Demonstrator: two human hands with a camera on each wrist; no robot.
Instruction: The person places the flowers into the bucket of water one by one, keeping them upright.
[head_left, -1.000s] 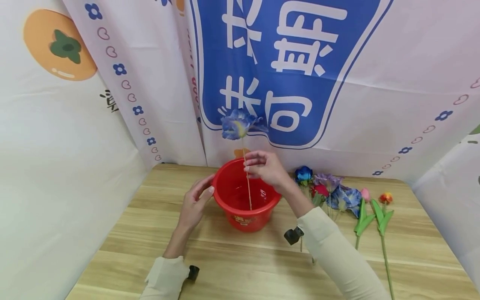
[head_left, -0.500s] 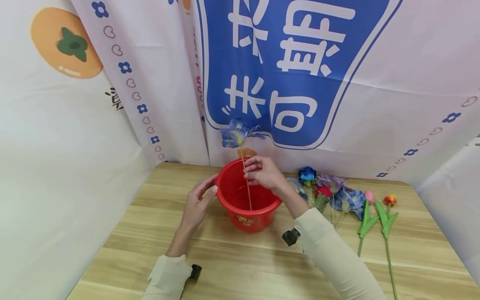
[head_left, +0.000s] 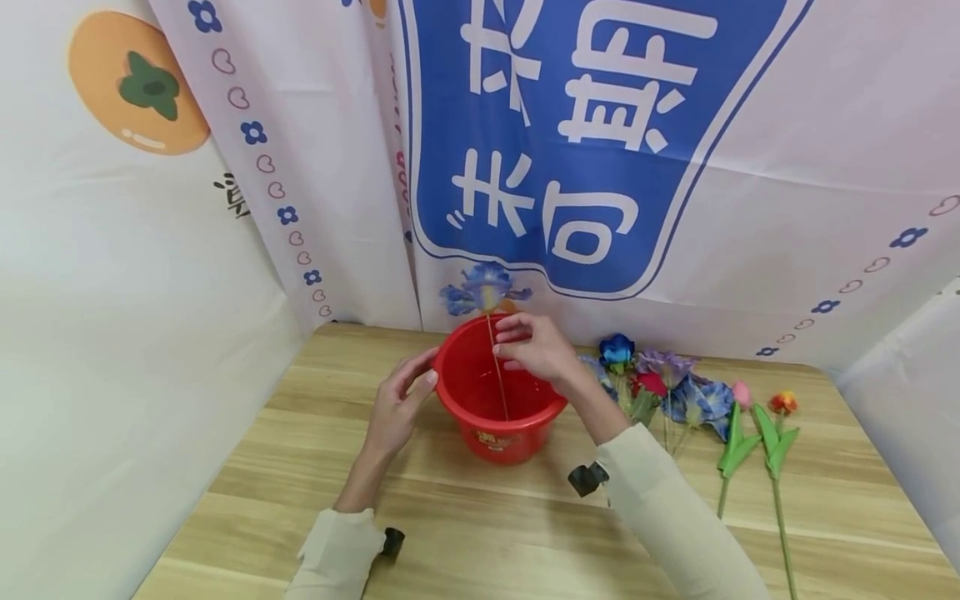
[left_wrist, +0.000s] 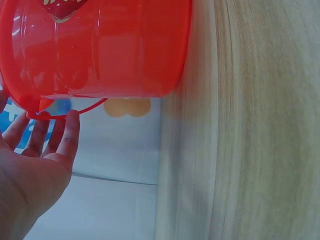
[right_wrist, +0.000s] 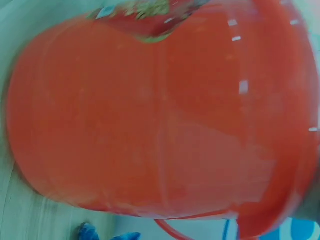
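Note:
A red plastic bucket stands on the wooden table. My left hand holds its left rim, thumb on the near side; in the left wrist view, the fingers of this hand touch the rim by the red handle. A blue artificial flower with a yellow centre leans upright in the bucket, its thin stem running down inside. Over the bucket's opening, my right hand has its fingertips spread beside the stem, with no firm grip visible. The right wrist view shows mostly bucket wall.
To the right lie a blue rose, a purple flower, a red flower, a blue flower, a pink tulip and an orange tulip. A printed curtain hangs behind the table.
The blue flower has sunk lower into the bucket and turned, while my right hand has stayed almost level and its fingers have loosened. My left hand has kept its place on the rim.

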